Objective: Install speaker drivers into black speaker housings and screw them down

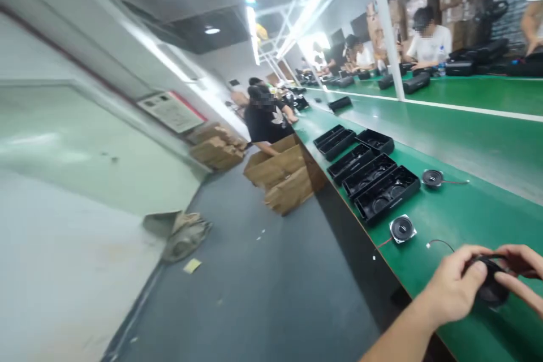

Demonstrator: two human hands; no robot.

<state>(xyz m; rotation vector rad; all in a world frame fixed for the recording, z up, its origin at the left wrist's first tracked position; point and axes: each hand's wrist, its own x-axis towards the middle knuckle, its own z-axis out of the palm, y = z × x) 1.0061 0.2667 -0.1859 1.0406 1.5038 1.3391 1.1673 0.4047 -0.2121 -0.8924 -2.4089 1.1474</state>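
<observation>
At the lower right, my left hand [460,283] is closed on a dark round speaker driver [492,291], its thumb over the top. My right hand [524,274], partly cut off by the frame edge, grips the other side with its fingers. A thin cable with a white plug [428,245] sticks out to the left of my left hand. Two more drivers lie face up on the green bench: one with a red wire [402,229] near the front edge, another [432,179] farther back. Beyond them stand several open black speaker housings [388,195] in rows.
The green bench [479,215] runs away from me, its edge dropping to the grey floor [263,294]. Open cardboard boxes [292,186] stand beside it, near a co-worker in black [267,119]. Other people sit across the bench, past a white post [388,34].
</observation>
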